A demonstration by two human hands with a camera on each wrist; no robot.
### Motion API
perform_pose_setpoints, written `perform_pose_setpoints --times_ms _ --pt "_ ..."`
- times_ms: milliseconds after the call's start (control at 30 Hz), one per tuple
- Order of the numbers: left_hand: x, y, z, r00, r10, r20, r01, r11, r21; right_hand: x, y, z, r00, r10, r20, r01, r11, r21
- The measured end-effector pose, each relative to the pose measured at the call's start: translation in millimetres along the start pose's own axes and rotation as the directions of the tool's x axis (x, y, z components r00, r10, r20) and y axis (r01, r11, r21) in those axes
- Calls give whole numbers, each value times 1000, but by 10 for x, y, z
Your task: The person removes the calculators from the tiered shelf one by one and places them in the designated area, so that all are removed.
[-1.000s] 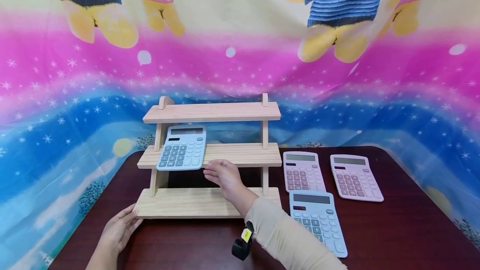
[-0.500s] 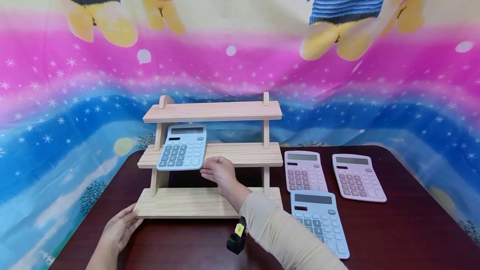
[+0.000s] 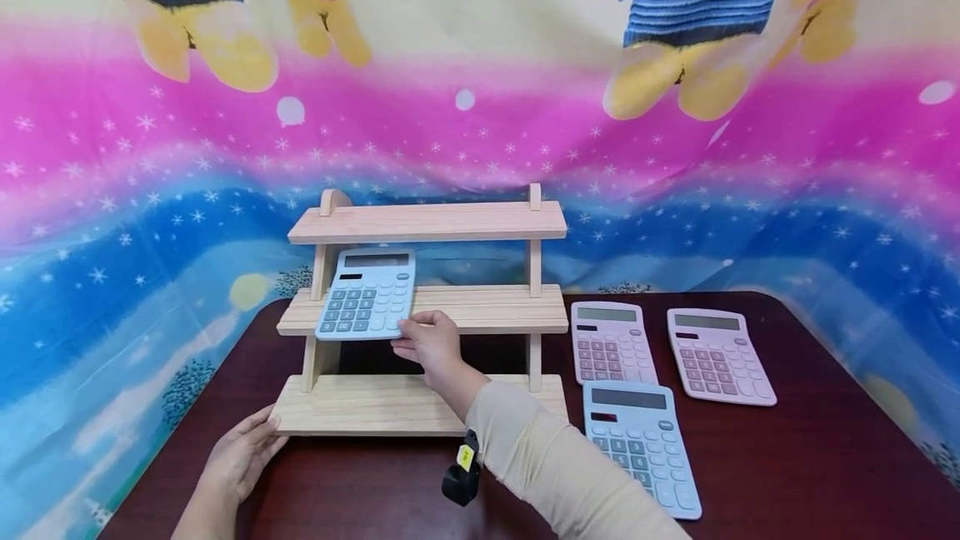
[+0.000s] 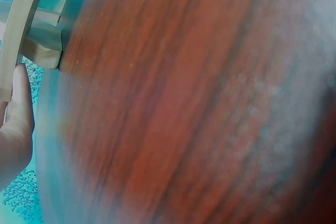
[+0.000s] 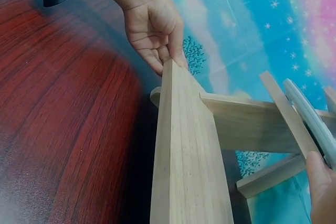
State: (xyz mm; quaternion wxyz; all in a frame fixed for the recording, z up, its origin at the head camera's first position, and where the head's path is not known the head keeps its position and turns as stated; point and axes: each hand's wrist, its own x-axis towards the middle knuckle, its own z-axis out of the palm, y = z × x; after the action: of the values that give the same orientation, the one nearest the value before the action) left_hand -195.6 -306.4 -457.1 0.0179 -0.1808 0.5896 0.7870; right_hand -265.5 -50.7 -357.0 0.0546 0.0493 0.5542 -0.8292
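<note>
A light wooden three-tier shelf [image 3: 450, 223] stands on the dark red table [image 3: 787, 457]. A blue calculator [image 3: 366, 294] leans on its middle board, at the left. My right hand [image 3: 422, 340] pinches that calculator's lower right corner, thumb on top and fingers curled below. In the right wrist view a fingertip [image 5: 321, 190] touches the calculator's thin edge [image 5: 310, 121]. My left hand [image 3: 238, 450] rests with straight fingers against the left front corner of the bottom board; the right wrist view shows this left hand [image 5: 152, 30] at the board's end [image 5: 184, 156].
Two pink calculators [image 3: 611, 344] [image 3: 718, 355] lie side by side right of the shelf, and a second blue calculator [image 3: 641, 448] lies in front of them. A colourful cloth [image 3: 480, 107] hangs behind the table. The left wrist view shows mostly blurred tabletop [image 4: 184, 103].
My right hand has moved left and slightly up from beside the middle board to the blue calculator's corner and taken hold of it. The left hand has stayed on the shelf.
</note>
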Motion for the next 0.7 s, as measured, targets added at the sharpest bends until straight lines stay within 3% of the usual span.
perform_pose_setpoints --times_ms 367,700 --pt "-23 22 16 1000 -3 12 4 999 -43 37 40 33 1000 -16 -4 16 1000 -5" --pt "-1 -9 20 1000 -4 -22 5 999 42 3 5 -60 999 22 33 -23 1000 15"
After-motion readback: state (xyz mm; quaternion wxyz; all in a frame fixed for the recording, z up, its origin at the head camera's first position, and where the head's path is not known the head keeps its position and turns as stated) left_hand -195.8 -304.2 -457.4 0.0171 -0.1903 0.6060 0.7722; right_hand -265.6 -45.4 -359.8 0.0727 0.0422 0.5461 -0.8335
